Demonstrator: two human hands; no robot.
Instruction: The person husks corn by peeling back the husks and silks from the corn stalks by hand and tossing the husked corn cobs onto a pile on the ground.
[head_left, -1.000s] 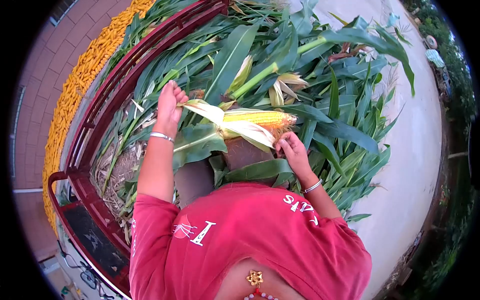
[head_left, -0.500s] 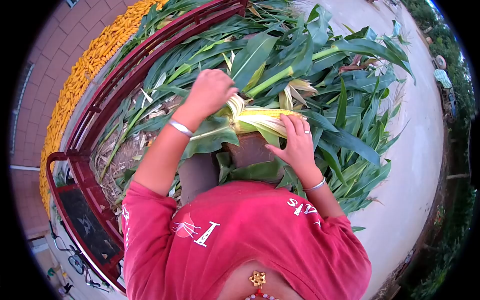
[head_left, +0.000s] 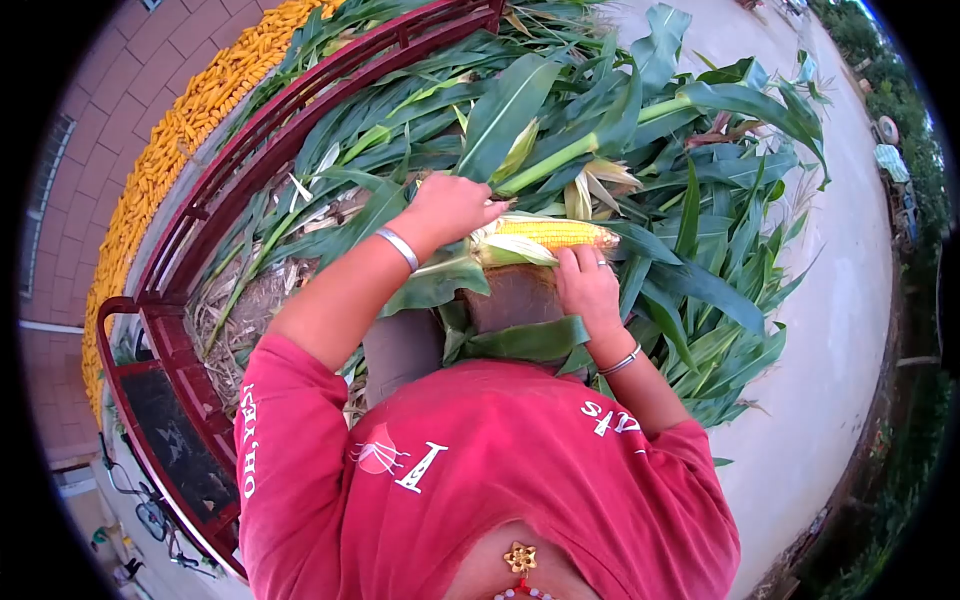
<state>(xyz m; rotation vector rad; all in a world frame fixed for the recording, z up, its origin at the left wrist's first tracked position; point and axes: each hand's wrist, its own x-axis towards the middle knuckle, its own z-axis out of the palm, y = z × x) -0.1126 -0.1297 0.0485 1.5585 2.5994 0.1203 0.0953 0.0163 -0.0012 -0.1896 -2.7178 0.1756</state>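
Left hand (head_left: 452, 208) and right hand (head_left: 588, 288), head view, are held apart, at opposite ends of one ear of corn (head_left: 565, 233). The heap of green corn stalks (head_left: 705, 255) on which the work is centred is bordered at the left by a red metal railing (head_left: 178, 350); whether it is enclosed on its other sides cannot be told. The left hand's fingers are curled at the husked base, their exact grip hidden. The ear's lower edge, near the tip, is held in the bent fingers of the right hand. Yellow kernels are exposed along the upper side, while pale husk (head_left: 508, 248) is folded along the lower. The ear is positioned above the lap, beyond the red shirt (head_left: 540, 450). Beyond the railing, yellow cobs (head_left: 150, 170) are massed beside brown tiling (head_left: 110, 80). At the right, pale ground (head_left: 830, 300) is bordered by dark greenery (head_left: 850, 35).
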